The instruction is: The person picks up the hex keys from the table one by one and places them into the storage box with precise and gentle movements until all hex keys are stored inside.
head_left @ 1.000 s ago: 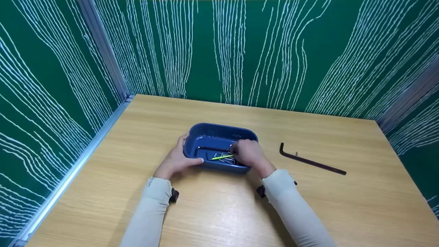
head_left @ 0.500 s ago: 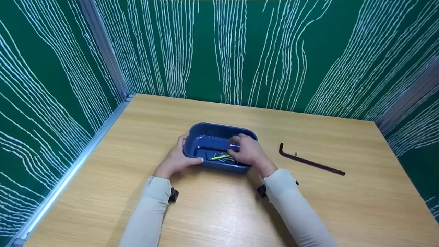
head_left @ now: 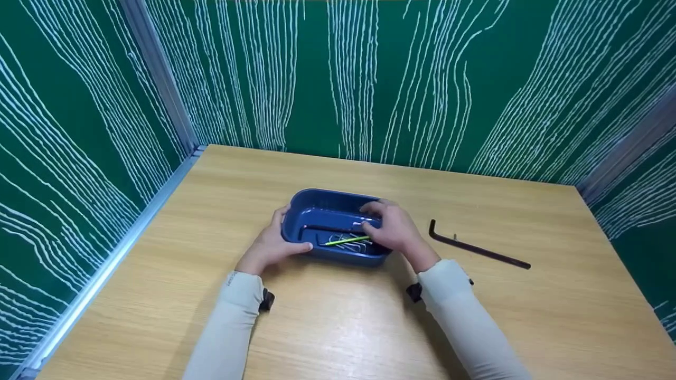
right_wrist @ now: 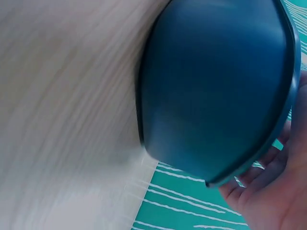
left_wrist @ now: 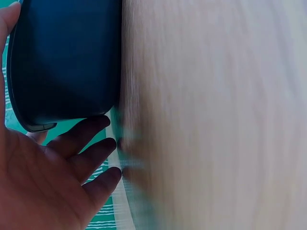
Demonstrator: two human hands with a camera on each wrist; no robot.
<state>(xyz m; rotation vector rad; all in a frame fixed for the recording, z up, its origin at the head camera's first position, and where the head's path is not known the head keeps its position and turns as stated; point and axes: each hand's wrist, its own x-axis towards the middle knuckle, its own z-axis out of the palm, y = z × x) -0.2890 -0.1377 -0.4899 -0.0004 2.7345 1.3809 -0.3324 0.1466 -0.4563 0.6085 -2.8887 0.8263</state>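
A deep blue plastic bin (head_left: 322, 203) sits mid-table. My left hand (head_left: 270, 244) grips its left end, thumb on the near rim, while several fingers extend along the outside in the left wrist view. Over the right end is my right hand (head_left: 393, 226), thumb and fingers spread apart and reaching past the rim; the right wrist view shows its fingers (right_wrist: 268, 167) behind that rim, their tips hidden. Inside the bin lie a long black hex key (head_left: 330, 228), a thin lime-green rod (head_left: 346, 241) with a dark end, and several silvery bent wire pieces (head_left: 355, 247).
To the right on the wooden table (head_left: 327, 327) lies a large black hex key (head_left: 480, 248), with a small metal pin (head_left: 455, 237) beside it. Green panels (head_left: 317, 79) with white wavy lines enclose the table's back and sides.
My right hand has lifted and shifted rightward from the bin's contents to its right end, its fingers spreading, which uncovers more of the rod and wire pieces. The left hand stays in place.
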